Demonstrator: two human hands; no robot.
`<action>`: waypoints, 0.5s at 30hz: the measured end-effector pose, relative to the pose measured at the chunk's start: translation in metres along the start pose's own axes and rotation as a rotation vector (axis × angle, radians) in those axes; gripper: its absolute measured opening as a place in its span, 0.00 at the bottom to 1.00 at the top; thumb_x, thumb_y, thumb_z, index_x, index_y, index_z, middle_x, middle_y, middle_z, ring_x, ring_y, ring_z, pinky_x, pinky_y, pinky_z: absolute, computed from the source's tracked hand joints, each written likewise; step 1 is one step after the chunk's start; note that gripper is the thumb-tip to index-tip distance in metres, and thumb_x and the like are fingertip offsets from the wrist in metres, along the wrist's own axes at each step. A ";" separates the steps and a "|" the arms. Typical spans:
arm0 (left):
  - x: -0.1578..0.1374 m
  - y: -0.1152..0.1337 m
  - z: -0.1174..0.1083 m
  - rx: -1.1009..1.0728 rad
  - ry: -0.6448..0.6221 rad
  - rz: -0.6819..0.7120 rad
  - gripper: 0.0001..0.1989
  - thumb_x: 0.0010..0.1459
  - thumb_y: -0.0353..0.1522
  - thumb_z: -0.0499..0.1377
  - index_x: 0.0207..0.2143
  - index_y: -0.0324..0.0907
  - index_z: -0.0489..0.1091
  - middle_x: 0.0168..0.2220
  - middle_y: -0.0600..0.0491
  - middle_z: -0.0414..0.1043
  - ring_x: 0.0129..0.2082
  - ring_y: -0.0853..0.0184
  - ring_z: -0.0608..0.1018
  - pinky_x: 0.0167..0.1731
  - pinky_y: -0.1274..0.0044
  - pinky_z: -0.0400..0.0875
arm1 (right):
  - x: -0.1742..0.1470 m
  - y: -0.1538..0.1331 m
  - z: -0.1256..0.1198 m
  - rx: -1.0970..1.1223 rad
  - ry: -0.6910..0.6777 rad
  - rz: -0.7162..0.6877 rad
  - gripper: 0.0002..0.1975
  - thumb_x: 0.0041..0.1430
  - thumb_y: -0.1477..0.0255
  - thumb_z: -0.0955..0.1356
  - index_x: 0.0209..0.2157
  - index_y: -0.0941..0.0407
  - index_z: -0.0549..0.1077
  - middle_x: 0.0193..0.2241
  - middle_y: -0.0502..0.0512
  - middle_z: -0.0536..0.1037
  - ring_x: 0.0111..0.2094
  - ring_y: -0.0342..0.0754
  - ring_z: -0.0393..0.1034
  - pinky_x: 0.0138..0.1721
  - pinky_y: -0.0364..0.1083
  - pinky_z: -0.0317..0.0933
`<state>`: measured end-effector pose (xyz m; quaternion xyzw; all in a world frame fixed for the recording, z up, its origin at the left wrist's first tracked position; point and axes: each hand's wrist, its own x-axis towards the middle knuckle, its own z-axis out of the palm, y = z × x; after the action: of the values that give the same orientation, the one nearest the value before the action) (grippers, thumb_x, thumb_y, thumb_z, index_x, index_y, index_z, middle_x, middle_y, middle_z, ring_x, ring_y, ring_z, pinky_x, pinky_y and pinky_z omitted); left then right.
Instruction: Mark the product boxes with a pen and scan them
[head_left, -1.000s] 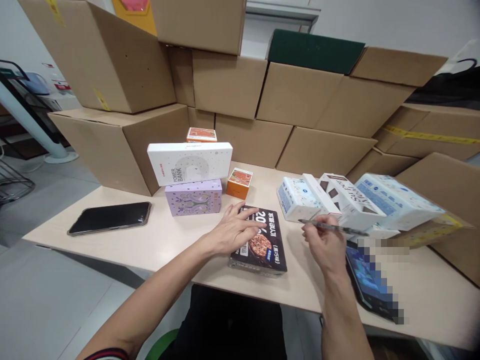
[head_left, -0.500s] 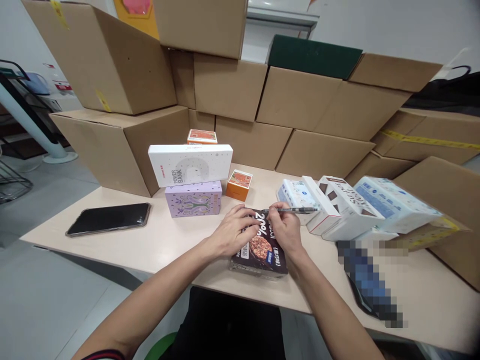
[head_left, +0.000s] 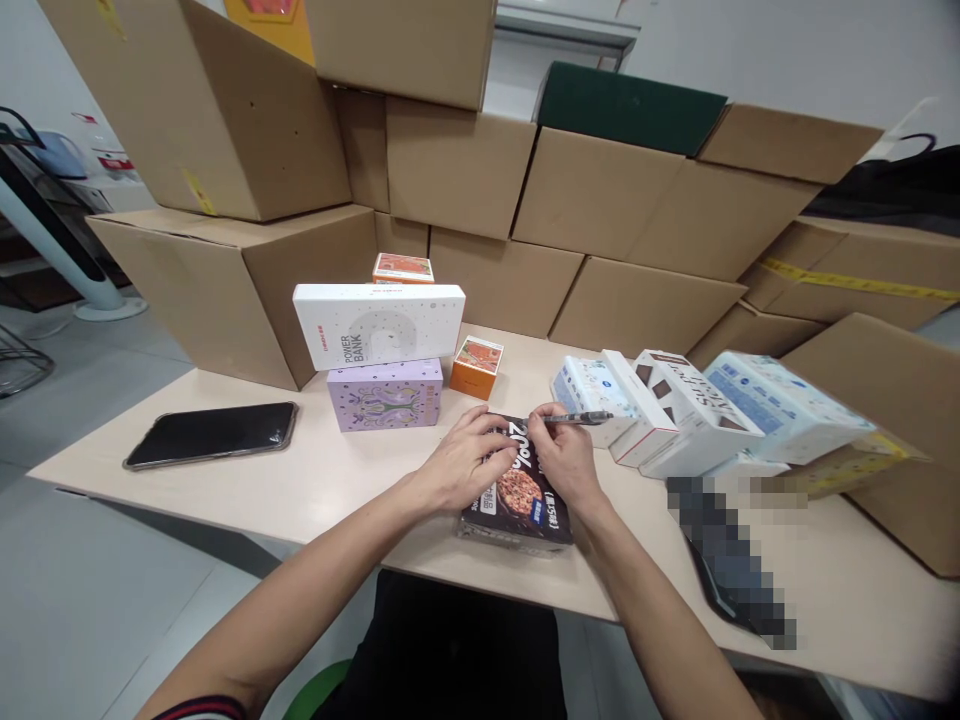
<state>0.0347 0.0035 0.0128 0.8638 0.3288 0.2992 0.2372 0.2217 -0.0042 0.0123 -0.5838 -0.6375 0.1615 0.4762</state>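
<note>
The left hand [head_left: 469,460] lies with its fingers lightly spread over the left part of the black box [head_left: 517,500], which sits near the front edge of the table [head_left: 322,490]; the right hand [head_left: 562,455] pinches a pen [head_left: 585,418] at the box's far right corner; a second ago that hand was off to the right of the box, and now it is close beside the left; this suggests the pen is being put to the box while the left hand steadies it; whether the tip touches cannot be told, as the fingers hide it.

Beyond the left hand stands a purple box [head_left: 386,397] with a white power-bank box [head_left: 375,330] on it; just right of these is a small orange box [head_left: 475,368]; a phone [head_left: 210,435] lies farther left; to the right are white-and-blue boxes [head_left: 589,395] and a dark device [head_left: 720,600], partly pixelated; cardboard boxes [head_left: 457,165] wall the back, a green box [head_left: 630,110] among them; pale floor [head_left: 90,560] shows at left.
</note>
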 end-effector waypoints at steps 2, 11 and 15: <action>0.000 0.000 0.000 -0.009 0.001 0.002 0.18 0.68 0.38 0.49 0.47 0.45 0.78 0.56 0.47 0.71 0.64 0.54 0.62 0.67 0.59 0.54 | 0.000 -0.001 0.000 -0.008 -0.004 -0.002 0.12 0.61 0.61 0.62 0.29 0.53 0.68 0.24 0.48 0.73 0.26 0.45 0.66 0.32 0.44 0.59; 0.000 0.001 -0.001 0.001 -0.004 -0.004 0.18 0.68 0.38 0.50 0.47 0.45 0.78 0.56 0.47 0.70 0.64 0.55 0.62 0.68 0.60 0.53 | 0.000 -0.002 -0.001 0.037 -0.007 0.013 0.13 0.61 0.60 0.63 0.28 0.53 0.69 0.24 0.49 0.73 0.27 0.45 0.66 0.32 0.44 0.59; 0.000 0.002 -0.002 -0.014 0.004 0.000 0.18 0.68 0.38 0.50 0.47 0.45 0.79 0.56 0.48 0.71 0.64 0.55 0.62 0.67 0.58 0.53 | -0.002 0.000 0.001 0.107 0.047 0.053 0.14 0.60 0.58 0.65 0.29 0.53 0.69 0.22 0.47 0.72 0.24 0.44 0.65 0.30 0.43 0.59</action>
<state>0.0346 0.0028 0.0151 0.8614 0.3272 0.3033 0.2426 0.2202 -0.0058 0.0112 -0.5779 -0.6009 0.1940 0.5171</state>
